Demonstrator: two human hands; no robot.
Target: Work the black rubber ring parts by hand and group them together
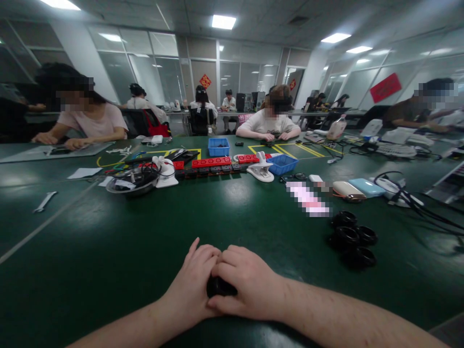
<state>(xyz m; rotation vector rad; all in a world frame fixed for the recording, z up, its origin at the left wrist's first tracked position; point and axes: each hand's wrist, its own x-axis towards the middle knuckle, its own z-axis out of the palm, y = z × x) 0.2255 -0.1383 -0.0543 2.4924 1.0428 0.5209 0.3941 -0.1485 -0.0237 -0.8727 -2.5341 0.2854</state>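
Close to the front of the green table (145,241), my left hand (194,278) and my right hand (246,282) meet around a black rounded part (217,287). The fingers of my right hand curl over it from above, with the thumb along its near side. My left hand presses against its left side, one finger sticking out. Most of the part is hidden by the hands, so its exact kind does not show. Off to the right, several black ring-shaped parts (346,237) stand grouped on the table.
Across the middle lie a red and black power strip (212,162), a metal bowl of cables (136,186), white clip stands (261,169) and blue baskets (282,165). A wrench (45,202) lies left. Power banks (348,191) and cables sit right. Other people work across the table.
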